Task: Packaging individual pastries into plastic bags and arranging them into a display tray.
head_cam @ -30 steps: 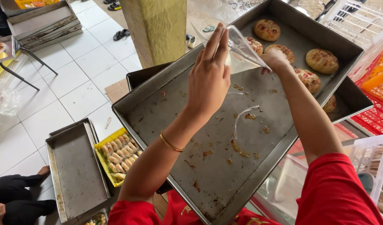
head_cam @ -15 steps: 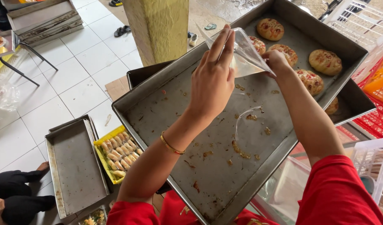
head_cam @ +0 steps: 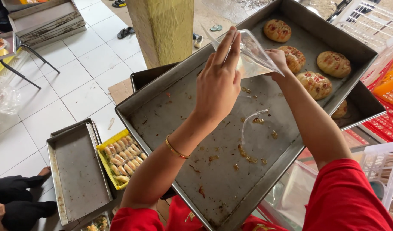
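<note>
Underneath everything, white tiled floor [head_cam: 76, 77], with a mustard-yellow pillar [head_cam: 164, 28] rising at the top of the view. Across the middle, a big grey baking tray [head_cam: 196, 128], tilted corner-down toward the viewer, mostly bare and spotted with crumbs and burnt bits. At its far end, five round baked buns [head_cam: 316, 84] with red flecks, bunched near the upper right corner. Lower left on the floor, an empty smaller tray [head_cam: 76, 171] and, just beside it, a yellow tray of small pastries [head_cam: 119, 156]. To the right, a red crate [head_cam: 389, 119] and a white basket [head_cam: 382, 171].

Above the tray, held up between both hands, a clear plastic bag [head_cam: 254, 60]. Long axis roughly left to right, narrow closed end pointing right and slightly down toward the buns, wider end toward the left. Left hand [head_cam: 218, 85] raised flat, fingers straight and pressed against the bag's near edge, pinching it lightly, gold bangle at the wrist. Right hand [head_cam: 277, 60] closed on the bag's lower right part, next to the nearest bun.

Possible trouble, as a judgement: thin, slippery film slipping from the flat-fingered left pinch; bag walls sticking together and refusing to part; a sleeve or forearm brushing the closest bun; the tilted tray letting buns slide if bumped.
</note>
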